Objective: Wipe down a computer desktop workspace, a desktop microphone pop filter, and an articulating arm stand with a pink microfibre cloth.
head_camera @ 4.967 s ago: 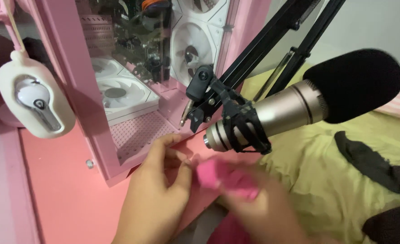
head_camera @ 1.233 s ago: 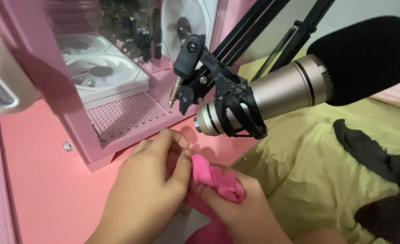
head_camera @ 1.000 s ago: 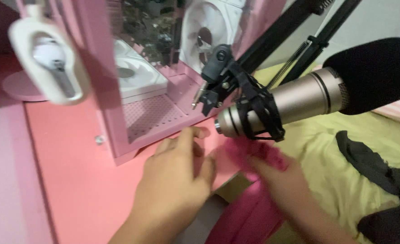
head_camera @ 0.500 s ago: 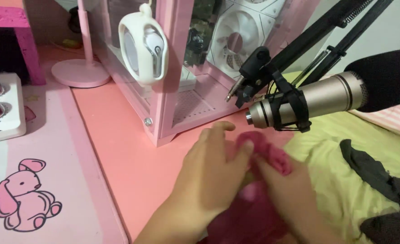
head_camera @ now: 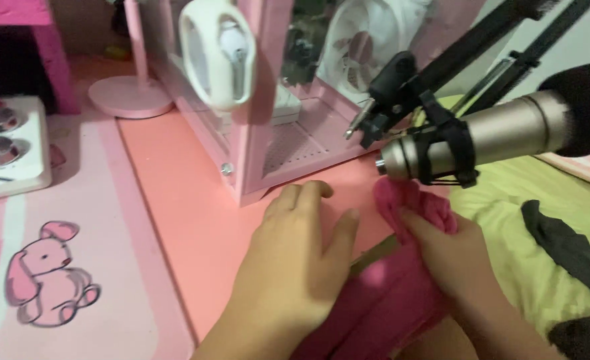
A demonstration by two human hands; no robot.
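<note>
Far to the left of your hands, one white device (head_camera: 5, 150) with round metal parts is sitting on one pale pink mat (head_camera: 75, 267), which is showing one drawn pink rabbit (head_camera: 48, 273). Beyond it, one round pink stand base (head_camera: 130, 105) is resting on the pink desk (head_camera: 188, 213).

Your left hand (head_camera: 295, 260) is lying palm down on the desk with its fingers spread loosely and its thumb stretched toward the right. It is gripping nothing; its inner edge is lying over one pink cloth (head_camera: 392, 293), and whether it is pressing on it cannot be told.

Just beyond that hand, one pink glass-sided computer case (head_camera: 268, 100) is standing, with one white oval object (head_camera: 216, 53) hanging in front of it and at least two white fans showing inside.

Your right hand (head_camera: 458, 260) is closing around the bunched top of the cloth, thumb and fingers pinching it at the desk's edge. The rest of the cloth is trailing down between your two hands.

Directly above your right hand, one metallic microphone (head_camera: 502, 133) with a black foam cover is hanging in a black mount on a black arm. Right of that hand, yellow-green bedding (head_camera: 548, 267) is spreading out with dark fabric (head_camera: 568, 247) lying on it.
</note>
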